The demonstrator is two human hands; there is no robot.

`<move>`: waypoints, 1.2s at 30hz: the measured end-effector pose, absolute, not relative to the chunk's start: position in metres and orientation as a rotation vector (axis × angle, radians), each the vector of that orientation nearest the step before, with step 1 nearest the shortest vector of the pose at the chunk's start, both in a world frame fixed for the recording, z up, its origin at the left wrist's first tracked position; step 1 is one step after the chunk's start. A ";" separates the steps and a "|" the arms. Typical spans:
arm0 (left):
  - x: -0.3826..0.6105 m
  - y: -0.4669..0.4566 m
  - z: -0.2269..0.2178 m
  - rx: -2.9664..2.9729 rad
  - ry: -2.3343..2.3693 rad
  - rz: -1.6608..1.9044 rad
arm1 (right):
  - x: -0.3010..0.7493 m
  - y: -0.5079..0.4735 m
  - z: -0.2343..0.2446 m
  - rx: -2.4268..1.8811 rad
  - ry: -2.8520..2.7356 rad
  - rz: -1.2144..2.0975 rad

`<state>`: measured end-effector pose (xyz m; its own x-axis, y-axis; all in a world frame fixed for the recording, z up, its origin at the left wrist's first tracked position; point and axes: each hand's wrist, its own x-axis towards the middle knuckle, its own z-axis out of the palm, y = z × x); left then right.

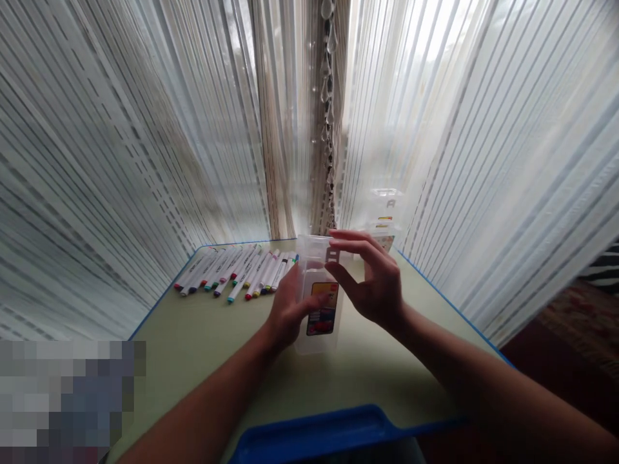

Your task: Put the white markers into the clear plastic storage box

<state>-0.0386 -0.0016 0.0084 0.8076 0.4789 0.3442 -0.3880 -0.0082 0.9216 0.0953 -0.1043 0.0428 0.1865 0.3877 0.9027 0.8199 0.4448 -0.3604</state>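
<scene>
A clear plastic marker case with a yellow, red and dark label stands upright on the table in front of me. My left hand is wrapped around its left side, the thumb lying across the label. At the upper right edge of the case is my right hand, fingers curved over the top and thumb lower down, with the corner by the grey handle slot between them. Whether the case contains anything is hard to make out.
Several white markers with coloured caps lie in rows at the back left of the pale green table. More clear cases stand at the back right. Striped string curtains hang behind. A blue raised edge runs along the front.
</scene>
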 end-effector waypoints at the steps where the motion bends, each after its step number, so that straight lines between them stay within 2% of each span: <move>1: -0.038 -0.001 0.007 1.418 0.075 0.670 | 0.094 -0.104 0.042 -1.148 -1.415 -0.413; 16: -0.032 -0.009 -0.001 1.305 0.056 0.640 | 0.094 -0.102 0.038 -1.083 -1.395 -0.310; 36: -0.042 0.006 0.004 1.536 -0.122 0.769 | 0.091 -0.103 0.037 -1.009 -1.490 -0.339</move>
<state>-0.0417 0.0056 0.0042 0.7650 0.3686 0.5281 -0.5139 -0.1448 0.8456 0.0905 -0.1034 0.0369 0.1247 0.3849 0.9145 0.7427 0.5750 -0.3433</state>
